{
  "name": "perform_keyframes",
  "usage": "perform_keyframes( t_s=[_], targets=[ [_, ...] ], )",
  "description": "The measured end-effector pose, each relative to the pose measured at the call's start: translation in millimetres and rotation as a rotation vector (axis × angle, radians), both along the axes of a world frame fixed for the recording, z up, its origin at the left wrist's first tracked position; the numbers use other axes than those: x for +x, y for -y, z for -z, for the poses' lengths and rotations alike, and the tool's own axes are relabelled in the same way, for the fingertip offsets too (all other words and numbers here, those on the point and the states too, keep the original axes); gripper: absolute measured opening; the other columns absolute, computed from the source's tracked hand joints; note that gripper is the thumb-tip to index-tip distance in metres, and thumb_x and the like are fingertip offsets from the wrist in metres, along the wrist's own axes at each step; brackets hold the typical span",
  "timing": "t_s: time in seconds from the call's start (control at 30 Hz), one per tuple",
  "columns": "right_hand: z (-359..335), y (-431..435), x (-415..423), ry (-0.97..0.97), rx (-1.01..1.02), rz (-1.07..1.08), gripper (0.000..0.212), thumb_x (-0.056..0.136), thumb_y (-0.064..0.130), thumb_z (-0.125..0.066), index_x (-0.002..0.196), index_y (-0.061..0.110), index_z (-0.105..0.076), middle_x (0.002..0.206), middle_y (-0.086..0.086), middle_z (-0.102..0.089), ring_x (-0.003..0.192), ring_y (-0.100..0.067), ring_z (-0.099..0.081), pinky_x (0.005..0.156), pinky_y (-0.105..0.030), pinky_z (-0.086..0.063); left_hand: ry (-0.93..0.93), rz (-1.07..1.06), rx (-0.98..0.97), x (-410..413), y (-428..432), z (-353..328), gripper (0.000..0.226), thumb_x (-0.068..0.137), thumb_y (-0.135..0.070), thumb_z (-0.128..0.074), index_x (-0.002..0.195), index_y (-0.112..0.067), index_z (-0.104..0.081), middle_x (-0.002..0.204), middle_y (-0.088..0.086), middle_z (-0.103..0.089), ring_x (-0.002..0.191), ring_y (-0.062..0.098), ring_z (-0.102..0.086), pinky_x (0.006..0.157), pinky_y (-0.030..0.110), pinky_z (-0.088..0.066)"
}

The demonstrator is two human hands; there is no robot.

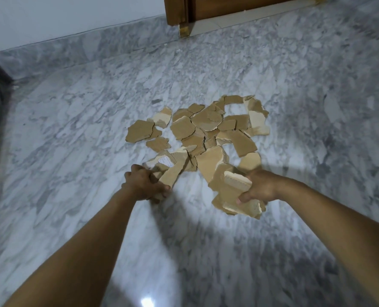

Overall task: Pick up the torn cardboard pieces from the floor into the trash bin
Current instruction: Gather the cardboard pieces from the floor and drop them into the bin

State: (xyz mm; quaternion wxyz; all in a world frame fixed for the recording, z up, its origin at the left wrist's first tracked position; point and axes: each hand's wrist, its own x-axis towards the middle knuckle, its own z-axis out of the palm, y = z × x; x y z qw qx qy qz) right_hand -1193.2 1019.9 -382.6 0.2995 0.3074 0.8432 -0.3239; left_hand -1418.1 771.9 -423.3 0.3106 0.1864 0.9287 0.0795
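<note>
Cardboard pieces [206,129] heaped mid-floor; marble floor [73,129] open around.

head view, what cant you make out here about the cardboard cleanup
- Trash bin: not in the head view, so its place is unknown.
- Pieces under the pile: hidden by overlapping cardboard.
- How many pieces the left hand and right hand hold: covered by fingers, blurred.
- Wooden door: cut by the top edge.
</note>
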Motion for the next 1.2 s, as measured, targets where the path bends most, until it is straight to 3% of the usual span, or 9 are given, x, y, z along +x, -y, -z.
perform_keyframes(
  t_s=[0.07,0.13,0.23,0.3,0.43,0.6,0.8,0.97,1.2],
  targets=[
    [6.2,7.9,2.5,0.031,-0.009,-0.056,0.043,0.074,0.041,-0.086,0.103,0.019,-0.064,0.095,0.002,-0.064,0.078,-0.014,-0.062,0.059,-0.023,-0.047,-0.058,-0.032,0.029,10.8,0.0,13.2,0.068,0.069,-0.058,-0.079,0.126,-0.025,-0.063,0.137,0.008,-0.037,0.127,0.031,-0.039,0.104,0.040,-0.044],
    [18.4,19.1,3.0,-0.015,-0.008,-0.084,0.044,0.069,0.041,-0.088,0.102,0.023,-0.065,0.103,0.001,-0.064,0.092,-0.019,-0.064,0.067,-0.025,-0.049,-0.014,-0.120,0.179,19.4,-3.6,15.6,0.073,0.075,-0.041,-0.079,0.140,-0.022,-0.052,0.136,0.013,-0.046,0.121,0.031,-0.052,0.093,0.034,-0.050],
    [32.3,38.8,2.5,-0.097,0.136,-0.162,0.063,0.069,0.040,-0.086,0.125,0.026,-0.062,0.123,0.001,-0.045,0.123,-0.021,-0.046,0.089,-0.031,-0.048,0.039,-0.211,0.279,27.5,-6.3,12.7,0.065,0.073,-0.029,-0.081,0.126,-0.015,-0.045,0.114,0.012,-0.062,0.093,0.030,-0.063,0.065,0.030,-0.052],
    [31.9,50.9,2.0,-0.103,0.251,-0.184,0.066,0.073,0.038,-0.083,0.131,0.023,-0.057,0.133,0.000,-0.039,0.129,-0.022,-0.040,0.092,-0.034,-0.048,0.053,-0.232,0.290,28.7,-5.6,11.6,0.068,0.070,-0.029,-0.085,0.115,-0.014,-0.036,0.109,0.011,-0.059,0.090,0.029,-0.060,0.066,0.033,-0.049],
    [34.3,63.3,0.1,-0.096,0.291,-0.196,0.069,0.071,0.033,-0.087,0.126,0.015,-0.050,0.130,-0.003,-0.054,0.115,-0.027,-0.056,0.078,-0.034,-0.048,0.201,-0.165,0.194,21.8,4.9,-0.5,0.076,0.066,-0.034,-0.090,0.122,-0.014,-0.041,0.110,0.003,-0.056,0.102,0.026,-0.060,0.075,0.034,-0.051],
    [34.0,60.6,-5.5,0.008,0.159,-0.237,0.074,0.076,0.028,-0.086,0.137,0.018,-0.046,0.134,-0.006,-0.056,0.109,-0.028,-0.061,0.076,-0.034,-0.053,0.432,0.157,-0.001,0.3,14.2,-33.9,0.021,0.078,-0.031,-0.082,0.080,-0.014,-0.071,0.061,-0.005,-0.071,0.053,0.007,-0.065,0.048,0.021,-0.049],
    [7.1,23.4,-16.4,0.013,-0.047,-0.152,0.076,0.074,0.033,-0.088,0.138,0.023,-0.049,0.117,0.002,-0.060,0.086,-0.014,-0.059,0.033,-0.010,-0.035,0.203,0.054,0.126,-16.9,-32.7,-21.0,0.054,0.070,-0.053,-0.081,0.105,-0.015,-0.066,0.106,0.007,-0.062,0.085,0.024,-0.071,0.071,0.035,-0.061],
    [-4.6,-9.8,-19.7,-0.051,-0.070,-0.048,0.050,0.071,0.034,-0.090,0.109,0.023,-0.061,0.105,0.004,-0.068,0.099,-0.019,-0.065,0.076,-0.025,-0.051,-0.146,0.073,-0.028,9.3,-49.8,19.9,0.056,0.090,-0.045,-0.059,0.131,-0.010,-0.044,0.128,0.020,-0.038,0.120,0.041,-0.041,0.100,0.047,-0.040],
    [25.3,19.2,-33.9,-0.035,0.232,-0.098,0.078,0.060,0.039,-0.094,0.123,0.025,-0.051,0.122,-0.003,-0.052,0.110,-0.026,-0.053,0.091,-0.040,-0.051,-0.130,-0.049,0.129,17.8,-43.8,18.4,0.051,0.081,-0.039,-0.063,0.108,-0.021,-0.025,0.100,0.003,-0.059,0.088,0.028,-0.060,0.087,0.046,-0.046]
  ],
)
